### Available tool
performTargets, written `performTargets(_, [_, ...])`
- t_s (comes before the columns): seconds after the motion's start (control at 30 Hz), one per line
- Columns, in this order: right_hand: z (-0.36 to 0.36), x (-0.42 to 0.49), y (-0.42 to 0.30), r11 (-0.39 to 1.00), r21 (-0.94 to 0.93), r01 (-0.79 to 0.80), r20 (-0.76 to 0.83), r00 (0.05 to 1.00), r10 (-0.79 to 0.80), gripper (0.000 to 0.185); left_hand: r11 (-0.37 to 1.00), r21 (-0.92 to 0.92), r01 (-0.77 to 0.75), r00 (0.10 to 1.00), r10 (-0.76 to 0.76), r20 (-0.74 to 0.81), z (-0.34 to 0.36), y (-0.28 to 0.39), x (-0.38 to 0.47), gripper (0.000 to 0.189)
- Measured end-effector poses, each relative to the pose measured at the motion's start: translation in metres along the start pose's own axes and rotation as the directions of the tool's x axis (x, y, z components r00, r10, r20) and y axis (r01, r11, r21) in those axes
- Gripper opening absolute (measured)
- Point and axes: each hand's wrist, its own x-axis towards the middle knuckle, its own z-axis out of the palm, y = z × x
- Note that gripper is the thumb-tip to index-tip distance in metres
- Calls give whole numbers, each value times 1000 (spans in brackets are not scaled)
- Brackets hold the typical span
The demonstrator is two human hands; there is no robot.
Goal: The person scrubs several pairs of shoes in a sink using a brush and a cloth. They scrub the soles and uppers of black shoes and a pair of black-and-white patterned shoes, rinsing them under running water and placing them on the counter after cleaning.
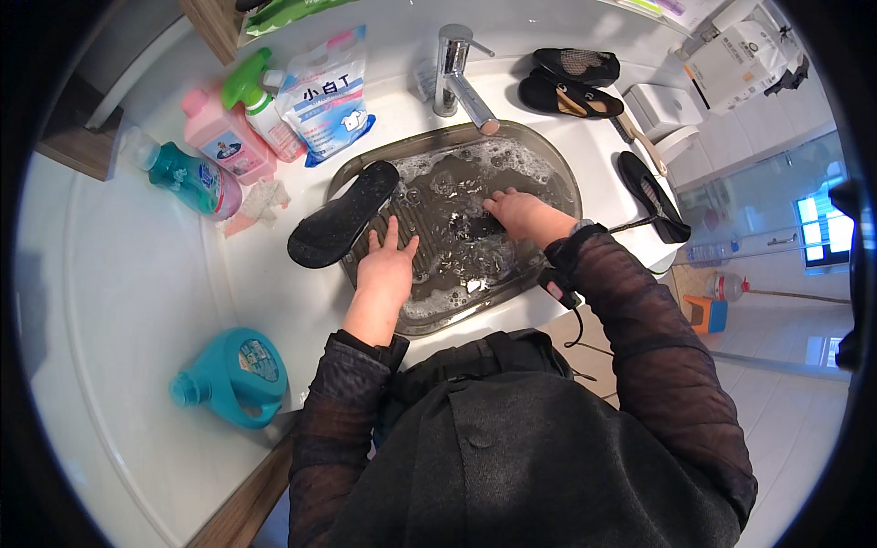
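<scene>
A plastic washbasin (572,171) with a ridged washboard side (411,236) sits in the white sink and holds murky, foamy water (445,181). My left hand (387,270) lies over the ridges with its fingers spread and nothing in it. My right hand (524,214) reaches into the water, its fingertips partly under. Beside those fingers a dark thing (483,227) shows just below the surface; whether I grip it is hidden. A black shoe sole (342,218) rests across the basin's left rim, near my left fingers.
A chrome faucet (449,75) overhangs the basin. Black flat shoes (572,96), a brush (637,140) and another black shoe (651,195) lie right. Leftward stand a detergent bag (325,103), pink bottle (226,137), spray bottle (264,113), teal-and-pink bottle (195,178) and teal jug (236,377).
</scene>
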Motion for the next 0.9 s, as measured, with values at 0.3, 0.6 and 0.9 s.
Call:
performTargets(0.3, [-77,-63,3,948,268,172,-306,948,-86,80,1000,15,-16,999,16,-31,8,-4,1,82])
performTargets(0.6, [-160,-140,-2,943,274,190,-370,926,-79,76,999,38,-33,999,34,-36,7,-5,-1,77])
performTargets(0.9, [-103,-89,-11,993,107,54,-120,992,-41,85,999,25,-26,999,27,-30,5,-4,0,76])
